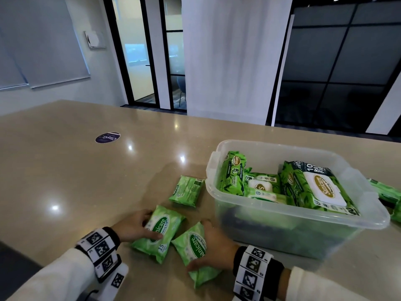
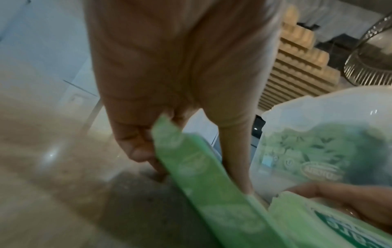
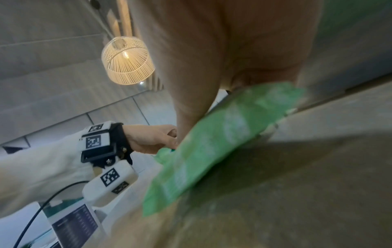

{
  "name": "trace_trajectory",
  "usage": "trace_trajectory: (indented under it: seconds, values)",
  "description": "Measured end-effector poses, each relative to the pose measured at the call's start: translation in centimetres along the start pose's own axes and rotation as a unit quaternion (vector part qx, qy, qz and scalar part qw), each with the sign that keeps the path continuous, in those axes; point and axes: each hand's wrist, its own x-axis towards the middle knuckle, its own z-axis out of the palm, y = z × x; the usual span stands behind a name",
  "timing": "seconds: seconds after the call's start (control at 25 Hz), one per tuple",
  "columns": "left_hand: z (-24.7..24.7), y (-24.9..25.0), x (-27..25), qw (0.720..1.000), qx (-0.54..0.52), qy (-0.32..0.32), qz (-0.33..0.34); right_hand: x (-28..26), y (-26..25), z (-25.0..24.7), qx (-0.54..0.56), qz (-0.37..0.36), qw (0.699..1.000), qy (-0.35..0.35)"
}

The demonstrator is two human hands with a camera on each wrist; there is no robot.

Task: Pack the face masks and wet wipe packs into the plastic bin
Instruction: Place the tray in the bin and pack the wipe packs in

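Three small green wet wipe packs lie on the tan table left of the clear plastic bin (image 1: 217, 190). My left hand (image 1: 138, 228) grips the left pack (image 1: 160, 231), thumb on top and fingers round its far edge; in the left wrist view the pack (image 2: 203, 181) sits between thumb and fingers. My right hand (image 1: 213, 246) grips the near pack (image 1: 193, 248), seen edge-on (image 3: 214, 146) in the right wrist view. A third small pack (image 1: 187, 191) lies untouched beside the bin. The bin holds several large green wipe packs (image 1: 314, 187). No face masks show.
Another green pack (image 1: 388, 194) lies on the table behind the bin's right end. A round dark sticker (image 1: 107, 137) is on the table at far left. The table's near edge runs at lower left. A white pillar and glass doors stand beyond the table.
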Motion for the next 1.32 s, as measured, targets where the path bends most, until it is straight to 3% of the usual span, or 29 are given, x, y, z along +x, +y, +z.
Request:
trace_trajectory:
  seconds: [0.28, 0.36, 0.44, 0.56, 0.72, 0.8, 0.96, 1.04, 1.12, 1.2, 1.32]
  values:
    - [1.5, 2.1, -0.9, 0.994, -0.104, 0.017, 0.04, -0.8, 1.2, -1.3, 0.008, -0.052, 0.997, 0.053]
    - [1.8, 2.2, -1.1, 0.987, -0.15, 0.051, 0.035, -1.2, 1.2, -1.3, 0.073, -0.068, 0.993, 0.069]
    - [2.1, 2.0, -1.4, 0.976, -0.206, 0.072, 0.024, -1.1, 1.1, -0.9, 0.209, -0.065, 0.975, 0.042]
    - [2.9, 2.0, -1.8, 0.958, -0.284, 0.04, -0.011, 0.1, 1.0, 0.2, 0.358, -0.039, 0.933, 0.016]
    - [3.9, 3.4, -3.1, 0.942, -0.334, -0.037, -0.001, 1.2, 0.6, 1.1, 0.406, -0.039, 0.913, 0.014]
    - [4.7, 5.0, -4.1, 0.953, -0.298, -0.05, 0.028, 1.7, 0.3, 1.2, 0.395, -0.044, 0.917, 0.023]
    - [4.7, 6.5, -4.9, 0.972, -0.207, 0.059, 0.097, -0.9, -1.6, -0.8, 0.3, -0.1, 0.948, 0.048]
    - [2.9, 7.2, -5.4, 0.962, -0.202, 0.137, 0.123, -3.6, -2.7, -3.2, 0.2, -0.12, 0.973, 0.003]
    - [0.4, 8.4, -5.6, 0.941, -0.205, 0.22, 0.153, -6.8, -3.5, -6.4, 0.131, -0.162, 0.978, -0.002]
    - [-2.1, 11.1, -6.2, 0.925, -0.189, 0.266, 0.196, -9.8, -3.9, -10.2, 0.129, -0.215, 0.967, 0.038]
    - [-4.3, 17.0, -7.2, 0.925, -0.108, 0.235, 0.277, -12.7, -2.5, -16.0, 0.085, -0.248, 0.953, 0.151]
